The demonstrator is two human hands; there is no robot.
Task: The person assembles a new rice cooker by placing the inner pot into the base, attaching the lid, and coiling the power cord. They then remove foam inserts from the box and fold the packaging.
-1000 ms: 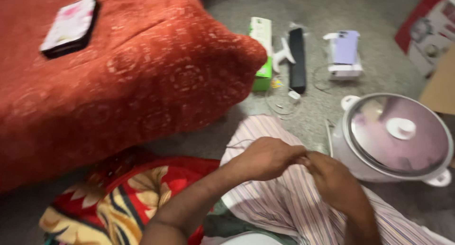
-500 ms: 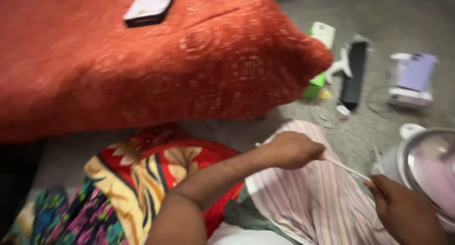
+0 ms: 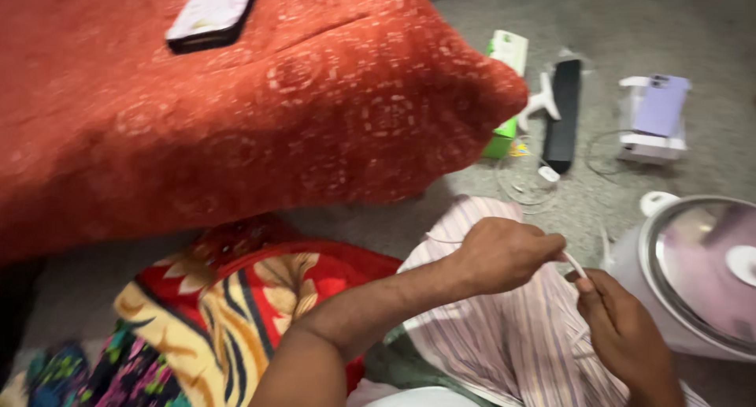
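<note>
The left hand is closing its fingers around one end of a thin white cable, pinching it just above the striped cloth that is covering the person's lap. The right hand is sitting just to the right and slightly nearer, fingers curled and gripping the same cable, so the short white length is running between the two hands. More of the cable is trailing down past the right hand over the striped cloth.

Immediately right of the hands, a white rice cooker with a shiny metal lid is standing on the grey carpet. Farther away on the carpet, a purple phone is lying on a white box, with a black rectangular device to its left and a green and white box beside that. A large red cushion is filling the far left, carrying a phone in a pale patterned case. Near left, a flowered red and yellow fabric is lying bunched beside the lap.
</note>
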